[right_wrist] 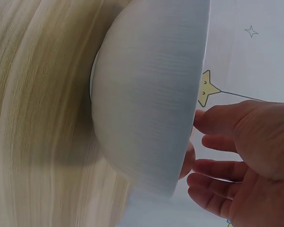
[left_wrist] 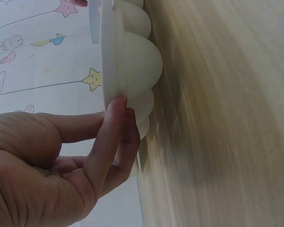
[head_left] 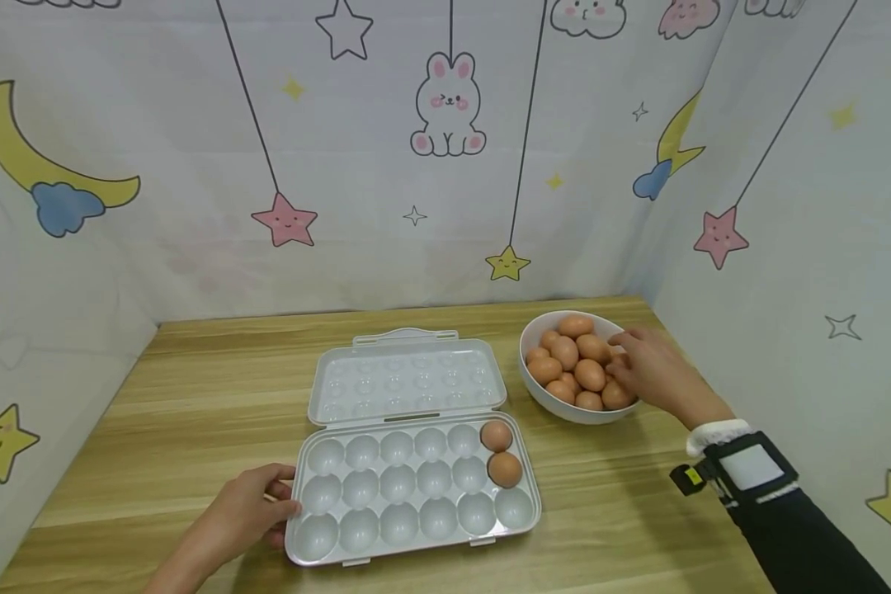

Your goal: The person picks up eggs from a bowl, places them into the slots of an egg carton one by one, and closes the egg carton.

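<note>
A pale plastic egg box (head_left: pixel 398 484) lies unfolded on the table, its rows of hollows nearest me and its lid (head_left: pixel 408 355) laid back behind. Two brown eggs fill the back and middle hollows of the right-hand column, an upper egg (head_left: pixel 496 436) and a lower egg (head_left: pixel 505 469). My left hand (head_left: pixel 241 511) pinches the box's left rim between thumb and fingers. Over the right side of a white bowl (head_left: pixel 575 414) heaped with brown eggs (head_left: pixel 590 375), my right hand (head_left: pixel 657 375) reaches in, fingers parted and fingertips right at the eggs.
A wood-grain table (head_left: pixel 215 388) carries both box and bowl. White cloth (head_left: pixel 371 272) printed with stars, moons and a rabbit encloses its back and sides. A strapped device (head_left: pixel 753 470) sits on the right wrist over a black sleeve.
</note>
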`<state>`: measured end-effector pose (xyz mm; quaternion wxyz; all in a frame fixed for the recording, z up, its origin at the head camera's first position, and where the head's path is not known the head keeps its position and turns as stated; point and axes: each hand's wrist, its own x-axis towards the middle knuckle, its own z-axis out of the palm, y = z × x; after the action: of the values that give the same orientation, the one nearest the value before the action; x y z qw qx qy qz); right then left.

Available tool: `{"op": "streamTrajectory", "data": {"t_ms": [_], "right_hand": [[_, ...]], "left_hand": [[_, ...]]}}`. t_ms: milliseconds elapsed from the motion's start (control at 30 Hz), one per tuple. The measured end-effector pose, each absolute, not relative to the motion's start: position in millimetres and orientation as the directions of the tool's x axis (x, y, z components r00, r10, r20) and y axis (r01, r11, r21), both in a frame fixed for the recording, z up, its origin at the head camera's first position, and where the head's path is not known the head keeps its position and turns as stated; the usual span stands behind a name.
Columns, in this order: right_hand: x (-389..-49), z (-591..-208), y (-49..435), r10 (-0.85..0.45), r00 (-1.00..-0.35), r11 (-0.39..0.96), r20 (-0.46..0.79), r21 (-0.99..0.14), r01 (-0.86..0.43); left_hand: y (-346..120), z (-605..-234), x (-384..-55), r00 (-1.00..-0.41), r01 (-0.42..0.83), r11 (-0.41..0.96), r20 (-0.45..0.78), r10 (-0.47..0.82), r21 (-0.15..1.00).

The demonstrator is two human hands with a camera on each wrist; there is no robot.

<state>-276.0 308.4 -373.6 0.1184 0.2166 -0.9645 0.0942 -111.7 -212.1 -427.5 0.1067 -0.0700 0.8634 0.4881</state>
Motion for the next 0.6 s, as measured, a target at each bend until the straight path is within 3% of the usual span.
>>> {"op": "streamTrajectory", "data": {"t_ms": [600], "right_hand": [[-295.2, -381.7, 307.3, -0.337, -0.931, 0.925, 0.141, -0.138, -0.355]], "left_hand": [[-213.1, -428.1, -112.0, -0.968, -0.216, 0.51, -0.25, -0.002, 0.832]]}}
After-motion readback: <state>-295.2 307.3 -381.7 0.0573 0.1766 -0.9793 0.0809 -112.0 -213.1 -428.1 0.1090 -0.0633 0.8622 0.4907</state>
